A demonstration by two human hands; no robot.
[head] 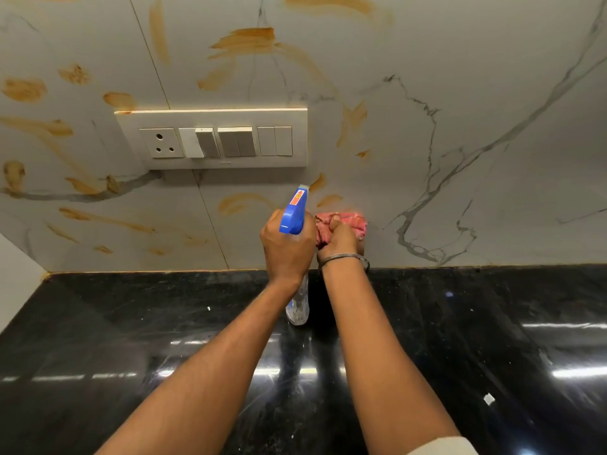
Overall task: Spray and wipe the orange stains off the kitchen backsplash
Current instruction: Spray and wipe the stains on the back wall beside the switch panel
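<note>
Head view: I see left hand (287, 247) gripping blue-headed spray bottle (293, 215), its orange label (298, 197) unreadable; right hand (340, 239) clutches bunched pink cloth (357, 223) against stained backsplash (460, 93).

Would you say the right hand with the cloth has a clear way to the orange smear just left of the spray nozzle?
Probably not directly: the left hand, gripping the spray bottle, sits between that smear and the right hand holding the pink cloth. It likely must go round.
</note>
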